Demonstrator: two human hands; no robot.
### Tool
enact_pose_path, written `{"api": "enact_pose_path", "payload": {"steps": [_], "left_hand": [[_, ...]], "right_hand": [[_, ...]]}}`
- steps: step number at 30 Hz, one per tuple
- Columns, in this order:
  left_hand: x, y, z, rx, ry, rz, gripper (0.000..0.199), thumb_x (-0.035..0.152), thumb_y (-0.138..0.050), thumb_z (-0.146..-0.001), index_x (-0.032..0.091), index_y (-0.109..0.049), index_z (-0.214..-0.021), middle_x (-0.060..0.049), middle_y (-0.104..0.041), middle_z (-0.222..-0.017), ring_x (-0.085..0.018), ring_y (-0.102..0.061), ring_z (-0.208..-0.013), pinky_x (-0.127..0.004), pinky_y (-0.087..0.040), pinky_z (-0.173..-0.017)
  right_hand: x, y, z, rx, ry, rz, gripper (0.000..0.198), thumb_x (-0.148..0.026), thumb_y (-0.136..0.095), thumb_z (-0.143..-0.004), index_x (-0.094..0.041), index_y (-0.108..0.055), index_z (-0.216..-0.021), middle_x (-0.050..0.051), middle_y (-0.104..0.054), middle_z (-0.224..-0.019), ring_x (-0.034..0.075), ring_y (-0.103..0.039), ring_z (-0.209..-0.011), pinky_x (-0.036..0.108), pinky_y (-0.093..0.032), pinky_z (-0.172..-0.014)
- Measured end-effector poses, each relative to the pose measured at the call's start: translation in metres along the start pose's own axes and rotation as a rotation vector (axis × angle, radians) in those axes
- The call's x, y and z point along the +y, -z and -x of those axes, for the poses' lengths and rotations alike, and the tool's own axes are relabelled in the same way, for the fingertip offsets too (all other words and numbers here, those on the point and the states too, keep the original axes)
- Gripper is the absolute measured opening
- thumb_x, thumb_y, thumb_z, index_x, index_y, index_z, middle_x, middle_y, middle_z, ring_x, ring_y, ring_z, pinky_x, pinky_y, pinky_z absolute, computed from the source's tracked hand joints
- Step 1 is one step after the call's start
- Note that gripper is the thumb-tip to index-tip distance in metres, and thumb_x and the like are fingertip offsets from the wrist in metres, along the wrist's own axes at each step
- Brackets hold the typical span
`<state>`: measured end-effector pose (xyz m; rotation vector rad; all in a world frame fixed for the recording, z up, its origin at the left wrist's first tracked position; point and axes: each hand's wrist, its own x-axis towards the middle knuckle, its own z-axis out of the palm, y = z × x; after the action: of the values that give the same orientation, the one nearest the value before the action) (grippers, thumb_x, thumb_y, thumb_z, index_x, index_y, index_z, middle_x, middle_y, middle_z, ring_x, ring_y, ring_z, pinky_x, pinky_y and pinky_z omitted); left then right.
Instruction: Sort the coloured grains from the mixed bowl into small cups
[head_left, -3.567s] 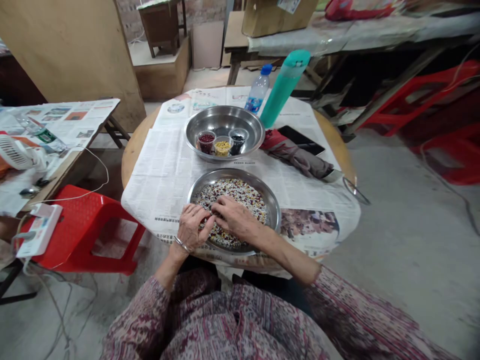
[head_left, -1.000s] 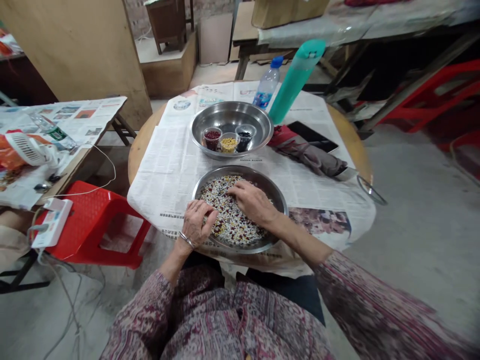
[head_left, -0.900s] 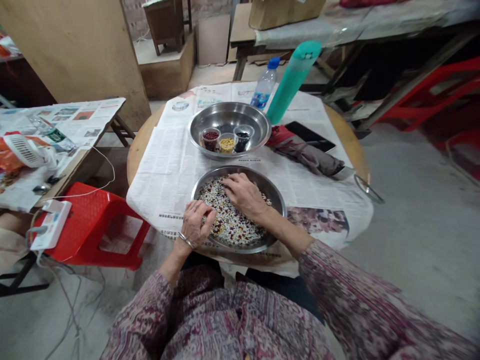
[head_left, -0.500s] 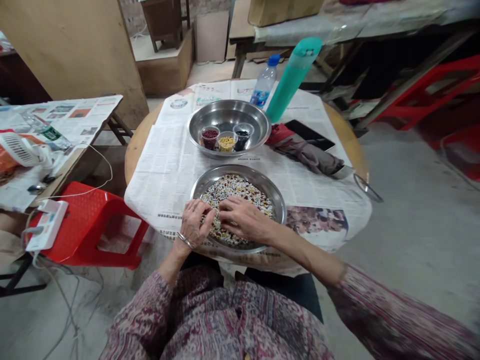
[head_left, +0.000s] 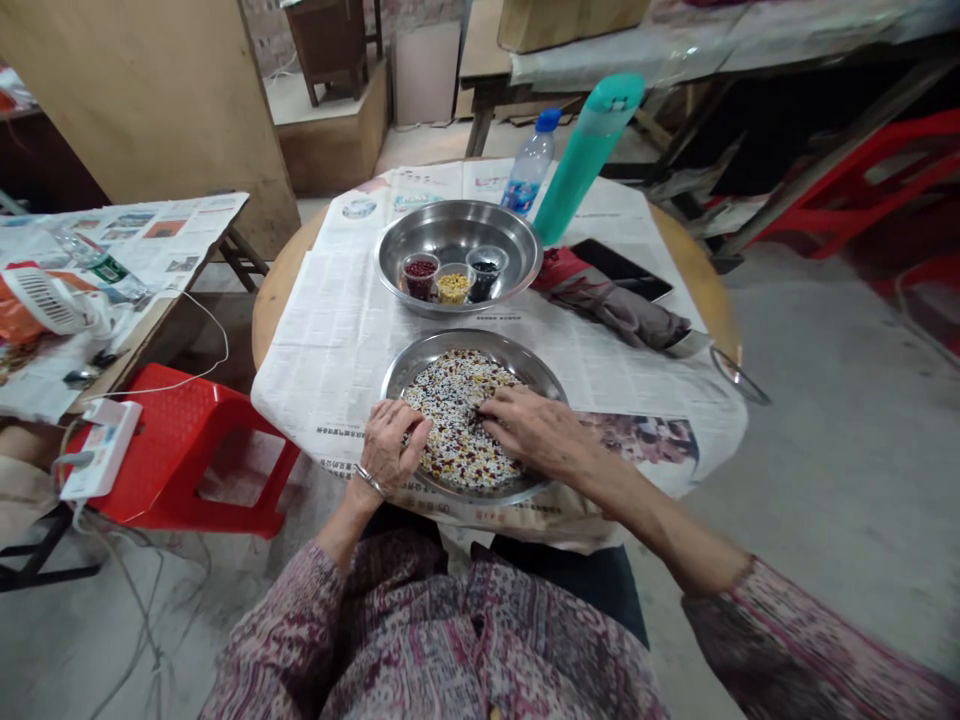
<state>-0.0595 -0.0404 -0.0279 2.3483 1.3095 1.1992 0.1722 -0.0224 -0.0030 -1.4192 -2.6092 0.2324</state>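
- Left hand point(head_left: 394, 437): at the left rim of the near steel basin point(head_left: 527, 362), fingers close together and bent inward, thumb apart. Probably placed there to steady the basin. Can't tell if anything sits under the palm.
- Right hand point(head_left: 532, 430): inside the same basin, coming over its right side. Fingers bent, tips down at the mix; can't tell if they pinch any beans.
- Bean-and-grain mix point(head_left: 450, 425): white, dark red, yellow and black bits, spread across the near basin floor. Wide, shallow layer likely makes single pieces easier to see and reach.
- Far steel basin point(head_left: 457, 225): just beyond the near 1. Holds 3 clear cups side by side: red beans point(head_left: 420, 272), yellow beans point(head_left: 454, 288), black beans point(head_left: 486, 272). 1 colour per cup; grouping likely keeps them within reach and any spills contained.
- Surface: round wooden table point(head_left: 716, 275), newspaper point(head_left: 322, 320) over most of it, presumably for protection. Water bottle point(head_left: 526, 175) and teal flask point(head_left: 589, 160) behind the far basin; folded umbrella point(head_left: 615, 305) and black tablet point(head_left: 622, 270) to its right.
- Room: concrete floor. Red stool point(head_left: 176, 455) at left carries a power strip point(head_left: 103, 450); side table point(head_left: 214, 215) has a small fan point(head_left: 52, 297). Cardboard box point(head_left: 570, 22) on the back table.
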Motion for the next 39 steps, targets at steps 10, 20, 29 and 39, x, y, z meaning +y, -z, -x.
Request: {"api": "enact_pose_path", "payload": {"steps": [10,20,29,39], "left_hand": [[-0.001,0.000,0.001,-0.005,0.009,-0.016,0.025,0.029,-0.044,-0.099,0.020,-0.053,-0.078,-0.002,-0.057,-0.072,-0.017,-0.053,-0.074,-0.034,-0.042,-0.079],[-0.001,0.000,0.001,-0.005,0.003,-0.013,0.026,0.028,-0.044,-0.099,0.020,-0.051,-0.075,-0.002,-0.057,-0.072,-0.017,-0.054,-0.074,-0.034,-0.042,-0.079],[-0.001,0.000,-0.001,-0.002,-0.008,-0.018,0.026,0.027,-0.044,-0.099,0.020,-0.052,-0.076,-0.002,-0.056,-0.071,-0.017,-0.052,-0.073,-0.034,-0.042,-0.078],[-0.003,-0.002,0.001,-0.010,-0.006,-0.015,0.026,0.025,-0.041,-0.099,0.020,-0.052,-0.076,-0.002,-0.057,-0.071,-0.018,-0.052,-0.073,-0.035,-0.042,-0.078]], "right_hand": [[-0.028,-0.024,-0.040,0.167,-0.027,-0.156,0.027,-0.030,-0.056,-0.092,-0.015,-0.063,-0.113,0.014,-0.061,-0.111,0.026,-0.053,-0.108,0.039,-0.047,-0.091],[0.006,-0.014,-0.040,0.085,-0.105,0.021,0.030,-0.002,-0.044,-0.085,-0.015,-0.067,-0.098,0.013,-0.064,-0.100,0.025,-0.054,-0.098,0.035,-0.046,-0.080],[-0.009,-0.017,-0.063,0.165,-0.189,-0.038,0.030,-0.027,-0.046,-0.095,-0.015,-0.063,-0.117,0.015,-0.062,-0.108,0.028,-0.051,-0.105,0.040,-0.047,-0.084],[-0.040,-0.018,-0.005,0.054,0.327,-0.233,0.014,-0.024,-0.057,-0.091,-0.020,-0.068,-0.098,0.008,-0.061,-0.102,0.021,-0.052,-0.097,0.038,-0.048,-0.085]]}}
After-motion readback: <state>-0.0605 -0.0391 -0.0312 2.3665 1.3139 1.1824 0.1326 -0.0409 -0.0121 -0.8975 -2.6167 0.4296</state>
